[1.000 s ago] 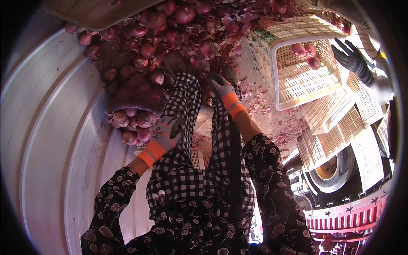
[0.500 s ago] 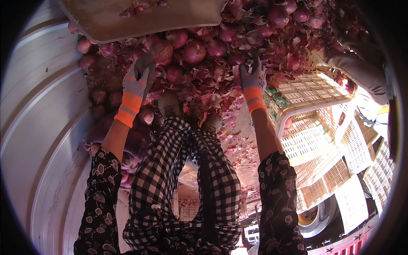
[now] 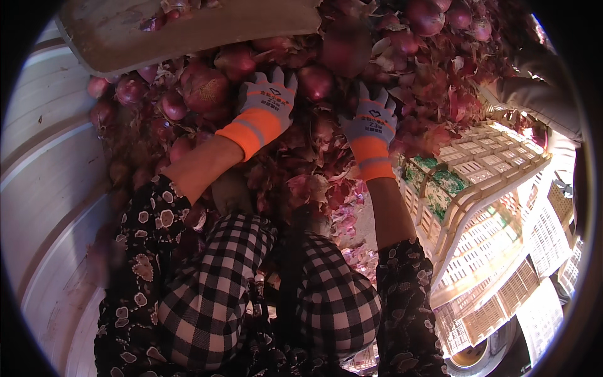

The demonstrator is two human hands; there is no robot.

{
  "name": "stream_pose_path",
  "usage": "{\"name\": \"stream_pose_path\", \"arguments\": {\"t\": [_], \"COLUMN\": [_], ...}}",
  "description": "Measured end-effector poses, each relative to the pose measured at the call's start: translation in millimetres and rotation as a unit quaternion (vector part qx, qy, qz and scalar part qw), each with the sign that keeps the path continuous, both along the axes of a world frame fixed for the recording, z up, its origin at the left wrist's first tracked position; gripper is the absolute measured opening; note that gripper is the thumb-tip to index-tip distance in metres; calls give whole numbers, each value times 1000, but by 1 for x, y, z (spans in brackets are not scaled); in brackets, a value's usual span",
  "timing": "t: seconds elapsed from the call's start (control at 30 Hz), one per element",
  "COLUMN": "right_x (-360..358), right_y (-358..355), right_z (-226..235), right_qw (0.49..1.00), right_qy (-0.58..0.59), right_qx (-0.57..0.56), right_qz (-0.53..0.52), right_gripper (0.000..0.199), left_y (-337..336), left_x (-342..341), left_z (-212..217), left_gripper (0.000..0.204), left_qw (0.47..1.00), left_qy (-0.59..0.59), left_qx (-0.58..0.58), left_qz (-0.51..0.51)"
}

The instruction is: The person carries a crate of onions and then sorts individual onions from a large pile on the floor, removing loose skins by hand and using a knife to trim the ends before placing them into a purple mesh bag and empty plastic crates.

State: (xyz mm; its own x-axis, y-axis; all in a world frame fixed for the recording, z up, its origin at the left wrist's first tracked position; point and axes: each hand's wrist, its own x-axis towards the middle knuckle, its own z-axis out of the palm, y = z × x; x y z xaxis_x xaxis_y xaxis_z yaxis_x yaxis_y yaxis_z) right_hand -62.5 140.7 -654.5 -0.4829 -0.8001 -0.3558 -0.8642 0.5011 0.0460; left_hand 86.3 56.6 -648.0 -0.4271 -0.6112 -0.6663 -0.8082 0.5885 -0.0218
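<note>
I wear grey gloves with orange cuffs on both hands. My left hand (image 3: 270, 100) lies back-up on the heap of red onions, fingers spread, its fingertips beside a round red onion (image 3: 315, 83). To the right of that onion, my right hand (image 3: 372, 122) rests on loose skins with its fingers apart and nothing visible in it. Whatever lies beneath the palms is hidden. A large onion (image 3: 205, 90) sits left of my left hand. Beyond my hands, a dark red, round shape (image 3: 346, 49) is smeared by motion. Dry onion skins (image 3: 308, 188) cover the ground nearer me.
A brown, tray-like panel (image 3: 188, 41) overhangs the heap at the far left. Ribbed metal wall (image 3: 50, 163) runs along the left. Pale plastic crates (image 3: 483, 163) lean at the right, near another person's sleeve (image 3: 540, 103). A wheel (image 3: 480, 355) shows below them.
My left hand has moved right, toward my right hand, and its fingers have spread. My right hand has shifted slightly nearer and its fingers have opened out. The view has tilted and moved forward.
</note>
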Motion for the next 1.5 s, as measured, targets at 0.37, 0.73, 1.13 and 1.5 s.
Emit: {"name": "stream_pose_path", "arguments": {"t": [0.37,0.73,1.13,1.5], "right_x": [-26,19,59,-11], "right_y": [47,154,167,145], "right_z": [-3,69,79,114], "right_qw": [737,355,401,153], "right_qy": [-509,-836,-814,-926], "right_qx": [-389,-377,-308,-322], "right_qz": [-214,-182,-285,-128], "right_gripper": [63,67,54,53], "left_y": [29,98,142,3], "left_x": [46,106,48,-11], "left_z": [51,70,102,-30], "left_gripper": [85,61,48,62], "left_qw": [931,206,549,914], "left_qy": [289,589,595,290], "left_qx": [-154,651,374,-126], "left_qz": [161,431,453,254]}}
